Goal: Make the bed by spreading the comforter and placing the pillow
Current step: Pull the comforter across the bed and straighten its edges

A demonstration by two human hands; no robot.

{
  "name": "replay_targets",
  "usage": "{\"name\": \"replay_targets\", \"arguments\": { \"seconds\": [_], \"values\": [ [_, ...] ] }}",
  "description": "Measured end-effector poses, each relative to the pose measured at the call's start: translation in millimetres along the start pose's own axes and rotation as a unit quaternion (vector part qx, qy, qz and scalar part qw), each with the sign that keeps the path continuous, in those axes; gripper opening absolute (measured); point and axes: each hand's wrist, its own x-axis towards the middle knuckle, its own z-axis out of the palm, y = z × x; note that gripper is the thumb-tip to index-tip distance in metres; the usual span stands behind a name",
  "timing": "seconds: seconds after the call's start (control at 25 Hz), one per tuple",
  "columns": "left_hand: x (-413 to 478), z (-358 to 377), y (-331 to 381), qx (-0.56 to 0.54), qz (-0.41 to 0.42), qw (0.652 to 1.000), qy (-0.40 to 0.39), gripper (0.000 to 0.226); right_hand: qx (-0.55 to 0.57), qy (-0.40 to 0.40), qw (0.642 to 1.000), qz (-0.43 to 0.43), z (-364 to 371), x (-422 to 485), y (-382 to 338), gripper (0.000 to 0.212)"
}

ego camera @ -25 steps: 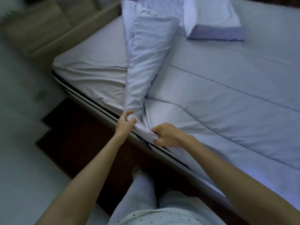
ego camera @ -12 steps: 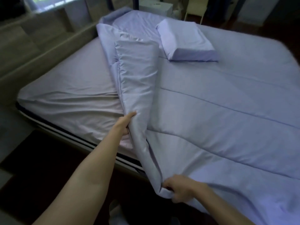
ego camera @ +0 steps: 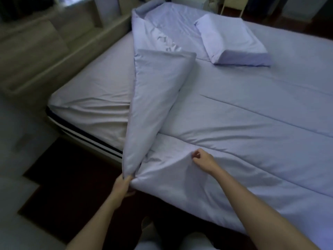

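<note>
My left hand [ego camera: 124, 184] has its fingers clamped on the folded-back corner of the comforter [ego camera: 252, 132] at the near edge of the bed [ego camera: 86, 136]. My right hand [ego camera: 203, 160] lies curled on the comforter nearby, and I cannot tell if it pinches cloth. The comforter leaves the sheet [ego camera: 93, 98] bare along the left edge, and the pillow [ego camera: 232, 40] rests toward the far edge.

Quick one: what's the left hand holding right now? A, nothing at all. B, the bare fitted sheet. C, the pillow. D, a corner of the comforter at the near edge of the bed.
D: the left hand grips a folded-over corner of the comforter at the bed's near edge, while the pillow lies untouched farther up the bed.
</note>
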Motion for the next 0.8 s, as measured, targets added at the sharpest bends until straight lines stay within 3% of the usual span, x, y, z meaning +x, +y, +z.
{"name": "replay_targets", "arguments": {
  "seconds": [0.12,0.28,0.44,0.56,0.64,0.8],
  "values": [
    [1.6,-1.4,-22.4,0.027,-0.090,0.995,-0.043,0.033,-0.003,-0.007,1.000,-0.005,9.0,11.8,-24.8,0.033],
    [25.8,9.5,33.7,0.138,-0.110,0.982,-0.071,0.066,0.036,-0.032,0.999,-0.002,3.5,32.9,-48.4,0.040],
    [47.6,10.4,116.3,0.143,0.013,0.989,-0.043,0.060,0.121,0.013,0.992,-0.040,-8.7,54.5,-84.9,0.032],
    [68.8,13.1,167.9,0.205,0.092,0.974,0.001,0.039,0.187,0.056,0.977,-0.083,-10.7,68.5,-116.1,0.027],
    [80.4,19.2,198.5,0.229,0.148,0.962,0.004,0.037,0.220,0.078,0.966,-0.112,-10.8,73.2,-137.1,0.024],
    [102.5,35.1,250.4,0.213,0.257,0.940,-0.064,0.031,0.246,0.088,0.952,-0.159,-16.0,84.5,-173.1,0.021]
  ]
}}
